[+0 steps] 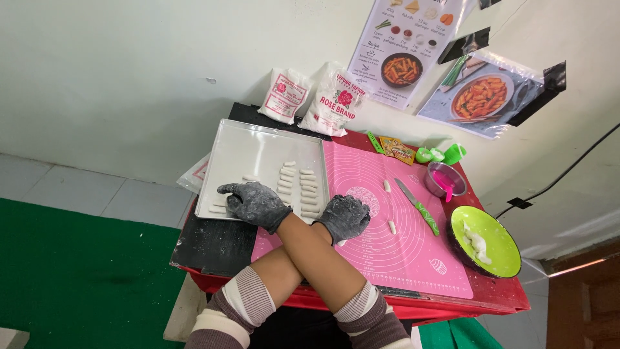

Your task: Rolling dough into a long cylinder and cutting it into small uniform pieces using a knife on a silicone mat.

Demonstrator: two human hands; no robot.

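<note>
My forearms are crossed, and both hands wear dark gloves dusted with flour. My right hand (253, 204) reaches across to the white tray (258, 145), its fingers spread over white dough sticks (219, 208) at the tray's near left edge. More dough sticks (298, 187) lie in rows on the tray. My left hand (346, 217) rests curled on the left edge of the pink silicone mat (387, 252). A bit of white shows beneath it, and I cannot tell whether it holds that. Two loose dough pieces (392, 227) lie on the mat.
A green-handled knife (418, 207) lies on the mat's right side. A green bowl with dough (485, 240), a small metal bowl with a pink tool (444, 179), green cups (439, 154) and two flour bags (332, 103) stand around. Recipe sheets hang on the wall.
</note>
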